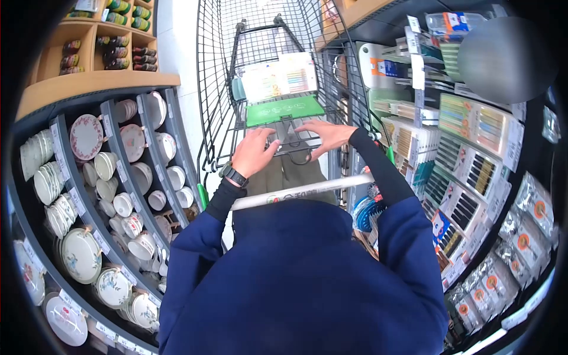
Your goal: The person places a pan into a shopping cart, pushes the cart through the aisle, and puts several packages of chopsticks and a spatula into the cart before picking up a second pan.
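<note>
My left hand [255,151], with a dark watch [232,174] on its wrist, hovers over the rear of a black wire shopping cart [211,83]. Its fingers are apart and hold nothing. Facing it, my right hand [328,136] has its thumb and fingers spread, also with nothing in them. Between the two hands lie the cart's grey seat part and wire loops, just behind a green panel [285,110] with white print. Beyond the panel, inside the cart, sit a flat white pack [280,77] with colored sticks on it and a teal item [238,89]. The white handlebar [305,190] crosses close to my body.
Shelves of plates [86,137] and bowls [123,204] line the left side. Wooden bins with bottles [118,50] stand farther up. On the right, racks hold boxed chopsticks [473,171] and bagged goods [523,242]. Pale floor [184,59] shows left of the cart.
</note>
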`<state>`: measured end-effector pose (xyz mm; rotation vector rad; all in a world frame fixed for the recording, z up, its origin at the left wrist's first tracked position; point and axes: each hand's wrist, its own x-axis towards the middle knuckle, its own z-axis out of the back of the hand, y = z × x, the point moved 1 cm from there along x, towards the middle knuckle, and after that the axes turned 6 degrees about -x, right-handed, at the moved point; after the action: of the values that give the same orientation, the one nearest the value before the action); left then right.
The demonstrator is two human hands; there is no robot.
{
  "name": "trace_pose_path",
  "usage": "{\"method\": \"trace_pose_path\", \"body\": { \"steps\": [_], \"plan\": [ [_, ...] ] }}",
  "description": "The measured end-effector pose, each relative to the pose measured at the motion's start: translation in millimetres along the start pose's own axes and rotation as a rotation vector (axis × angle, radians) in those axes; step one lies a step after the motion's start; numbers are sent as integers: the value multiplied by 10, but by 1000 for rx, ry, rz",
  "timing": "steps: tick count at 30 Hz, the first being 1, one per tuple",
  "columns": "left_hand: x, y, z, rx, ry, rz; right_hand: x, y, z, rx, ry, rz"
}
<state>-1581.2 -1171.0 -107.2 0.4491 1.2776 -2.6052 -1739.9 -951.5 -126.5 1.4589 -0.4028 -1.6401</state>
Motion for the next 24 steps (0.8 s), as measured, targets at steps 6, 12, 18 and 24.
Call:
{"method": "trace_pose_path", "body": {
  "steps": [6, 12, 18, 24],
  "plan": [
    [245, 114, 58, -291, 80, 40, 125, -479, 352, 127, 91, 45],
    [945, 401, 156, -285, 54, 165, 732, -1462, 230, 129, -338, -214],
    [1768, 1636, -457, -615, -151, 415, 1251, -1869, 125, 48, -588, -415],
    [1953, 2603, -981, -279, -353, 696, 1466, -2103, 153, 133, -710, -591]
  ]
}}
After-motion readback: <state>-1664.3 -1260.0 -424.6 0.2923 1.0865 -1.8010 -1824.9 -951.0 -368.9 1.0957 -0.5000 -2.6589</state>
